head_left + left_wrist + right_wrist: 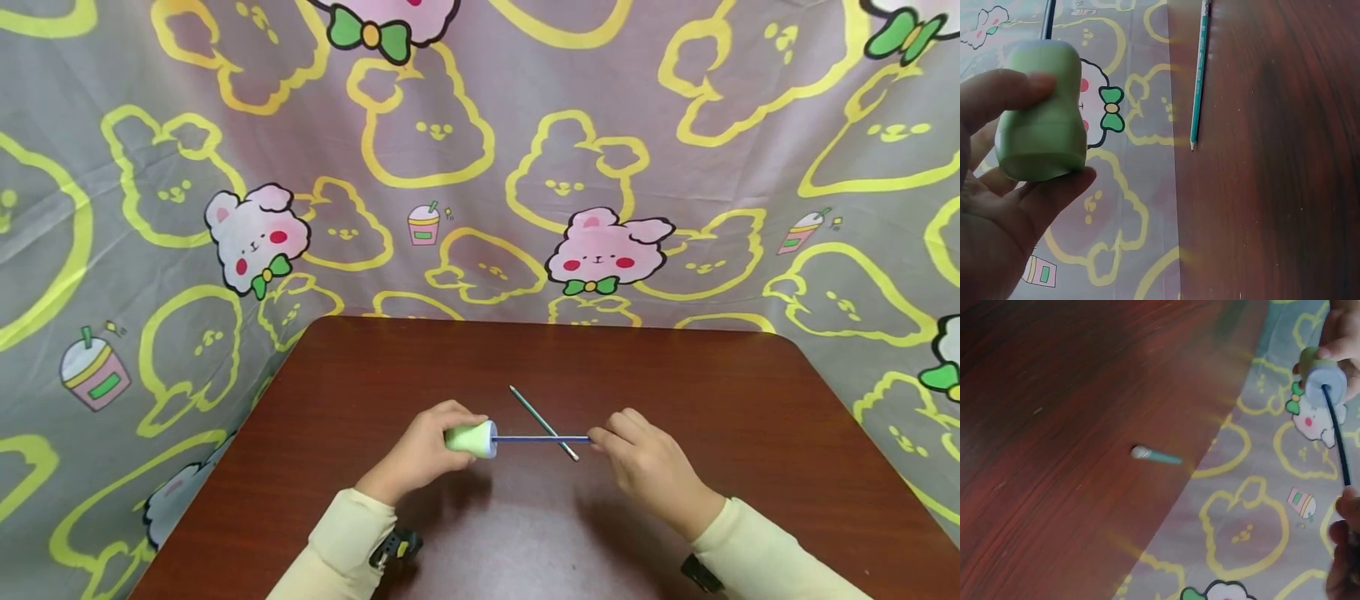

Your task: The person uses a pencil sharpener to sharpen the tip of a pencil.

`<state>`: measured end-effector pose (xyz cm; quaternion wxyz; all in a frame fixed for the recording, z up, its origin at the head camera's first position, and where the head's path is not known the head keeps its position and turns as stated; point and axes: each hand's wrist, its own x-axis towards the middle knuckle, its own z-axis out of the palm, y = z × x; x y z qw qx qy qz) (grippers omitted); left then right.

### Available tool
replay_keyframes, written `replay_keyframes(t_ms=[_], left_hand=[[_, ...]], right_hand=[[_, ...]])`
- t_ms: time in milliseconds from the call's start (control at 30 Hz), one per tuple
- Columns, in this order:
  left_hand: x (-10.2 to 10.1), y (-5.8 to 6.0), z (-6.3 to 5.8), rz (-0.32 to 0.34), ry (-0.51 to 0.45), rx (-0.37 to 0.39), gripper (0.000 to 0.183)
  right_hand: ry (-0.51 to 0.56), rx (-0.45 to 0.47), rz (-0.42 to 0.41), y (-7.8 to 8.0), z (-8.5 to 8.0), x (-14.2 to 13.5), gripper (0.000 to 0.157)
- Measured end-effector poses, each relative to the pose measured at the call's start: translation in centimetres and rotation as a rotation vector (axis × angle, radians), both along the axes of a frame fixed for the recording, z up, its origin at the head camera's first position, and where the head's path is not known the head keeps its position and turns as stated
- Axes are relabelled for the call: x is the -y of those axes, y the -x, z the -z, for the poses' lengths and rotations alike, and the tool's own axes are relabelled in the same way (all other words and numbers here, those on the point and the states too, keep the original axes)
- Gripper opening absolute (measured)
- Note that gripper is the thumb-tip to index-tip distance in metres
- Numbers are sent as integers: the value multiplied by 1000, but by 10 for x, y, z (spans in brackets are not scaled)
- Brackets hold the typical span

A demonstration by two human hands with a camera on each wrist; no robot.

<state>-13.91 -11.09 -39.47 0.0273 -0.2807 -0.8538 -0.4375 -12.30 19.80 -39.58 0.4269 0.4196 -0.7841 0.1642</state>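
Sharpener (pixel 467 438)'s probably light, slick-ish; left hand (pixel 426 447) grips its waist, good spot. Stiff blue pencil (pixel 522 439): right hand (pixel 651 463) pinches the end.

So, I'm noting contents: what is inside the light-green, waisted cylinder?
A thin, dark-blue stick appears to enter the cylinder through its pale-blue end; the covered tip and anything else inside cannot be seen.

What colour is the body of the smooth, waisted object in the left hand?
The object's body is light green, seen best in the left wrist view.
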Motion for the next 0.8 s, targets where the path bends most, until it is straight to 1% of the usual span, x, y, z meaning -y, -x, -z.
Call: replay_keyframes(t_ms=[33,67,100,133,167,233,267,300,333,367,400,433,467,533,600,667,700,733,800], left_hand=[[0,0,0,0,-1,-12,47],[0,-1,0,-1,-2,-22,46],[0,-2,-1,-1,3,-33,46],[0,-2,-1,2,9,-48,45],[0,-2,-2,6,14,-64,44],[-1,-3,-2,11,26,-92,43],[-1,-3,-2,15,30,-100,43],[-1,-3,-2,18,37,-109,43],[-1,-2,-1,22,40,-111,43],[-1,-2,-1,21,41,-111,43],[-1,-1,-1,20,41,-105,44],[0,0,-1,18,40,-96,44],[0,1,0,16,37,-86,44],[2,2,0,3,33,-71,45],[3,4,0,-7,26,-51,45],[5,5,0,-9,19,-27,46],[6,6,-1,-11,17,-14,46],[6,6,-1,-11,13,-2,47],[8,7,-2,-8,4,18,47]], right_hand=[[-2,40,4,-1,-1,1,44],[-7,102,10,-3,-2,1,37],[-12,210,11,-5,-4,1,31],[-17,351,3,-6,-6,0,26],[-20,512,-2,-7,-9,-2,20],[6,867,-20,-7,-15,-5,9],[23,1031,-9,-6,-18,-6,6],[38,1152,6,-5,-20,-7,9],[39,1219,17,-4,-21,-8,11],[30,1232,29,-3,-21,-8,11],[19,1208,39,-3,-21,-8,10],[-2,1140,59,-3,-20,-7,10],[-36,1019,79,-3,-18,-7,10],[-92,726,112,-3,-13,-7,14],[-108,435,131,-2,-8,-7,22],[-103,188,120,0,-5,-8,32],[-95,104,98,1,-3,-8,37],[-85,41,78,1,-3,-8,40],[-60,-58,42,2,-2,-7,38]])
